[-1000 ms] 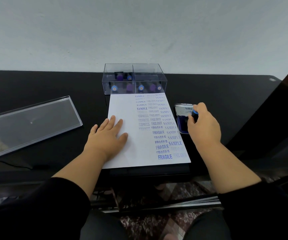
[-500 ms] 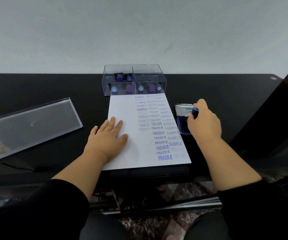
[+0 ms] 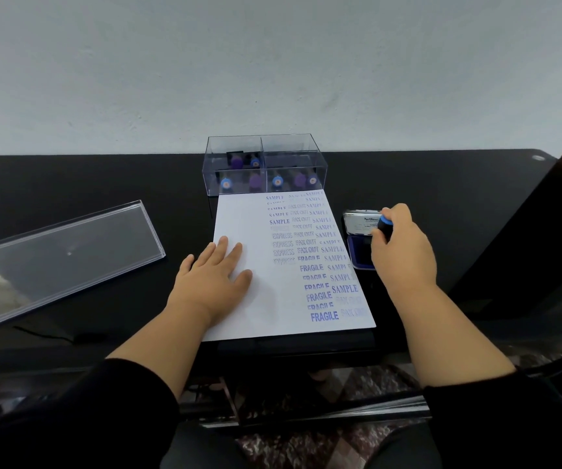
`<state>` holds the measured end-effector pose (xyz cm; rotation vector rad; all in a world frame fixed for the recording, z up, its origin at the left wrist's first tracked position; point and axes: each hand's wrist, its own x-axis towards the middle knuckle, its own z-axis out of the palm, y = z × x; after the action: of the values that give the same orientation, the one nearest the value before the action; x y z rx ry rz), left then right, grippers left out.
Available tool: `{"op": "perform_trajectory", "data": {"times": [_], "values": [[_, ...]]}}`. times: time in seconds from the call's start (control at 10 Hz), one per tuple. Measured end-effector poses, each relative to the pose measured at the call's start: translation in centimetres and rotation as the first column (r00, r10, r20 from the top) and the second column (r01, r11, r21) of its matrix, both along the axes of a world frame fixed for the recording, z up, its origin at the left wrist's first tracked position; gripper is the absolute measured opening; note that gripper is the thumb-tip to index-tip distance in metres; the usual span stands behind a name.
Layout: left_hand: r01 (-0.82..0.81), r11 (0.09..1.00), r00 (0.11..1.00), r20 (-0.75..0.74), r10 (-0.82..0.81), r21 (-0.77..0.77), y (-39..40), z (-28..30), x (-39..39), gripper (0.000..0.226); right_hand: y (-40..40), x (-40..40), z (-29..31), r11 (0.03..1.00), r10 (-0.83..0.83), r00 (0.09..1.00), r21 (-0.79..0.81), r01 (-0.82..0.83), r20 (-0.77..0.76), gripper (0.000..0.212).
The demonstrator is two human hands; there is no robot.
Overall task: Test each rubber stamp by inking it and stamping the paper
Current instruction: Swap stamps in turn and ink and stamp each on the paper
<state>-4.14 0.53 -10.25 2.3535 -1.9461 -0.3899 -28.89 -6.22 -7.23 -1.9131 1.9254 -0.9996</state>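
Right hand (image 3: 403, 252) grip curled round a blue-topped black rubber stamp (image 3: 384, 226) over the open blue ink pad (image 3: 360, 247), left hand (image 3: 213, 279) flat, fingers straight, on the white stamped paper sheet (image 3: 255, 231) on the black worktop (image 3: 86, 184), clear plastic four-compartment stamp box (image 3: 264, 164) at the paper's far edge.

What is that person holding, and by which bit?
The right hand grips a rubber stamp by its blue-topped handle, over the ink pad. The left hand holds nothing; it rests flat on the paper.
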Motion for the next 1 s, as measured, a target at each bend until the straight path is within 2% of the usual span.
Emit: {"op": "perform_trajectory", "data": {"times": [0.4,0.8,1.0], "values": [[-0.001,1.000,1.000,-0.010,0.000,-0.012,-0.1,0.1,-0.1,0.056,1.9,2.8,1.0,0.986,0.164,0.985,-0.043,-0.162,0.049,0.017],[0.000,1.000,1.000,-0.013,0.000,-0.014,-0.3,-0.1,0.1,0.057,2.8,6.9,-0.1,0.936,0.352,0.936,-0.022,-0.352,-0.019,0.022],[-0.002,1.000,1.000,-0.014,0.001,-0.020,-0.2,-0.2,0.2,0.057,2.8,7.9,-0.9,0.918,0.396,0.916,0.032,-0.395,-0.068,0.020]]}}
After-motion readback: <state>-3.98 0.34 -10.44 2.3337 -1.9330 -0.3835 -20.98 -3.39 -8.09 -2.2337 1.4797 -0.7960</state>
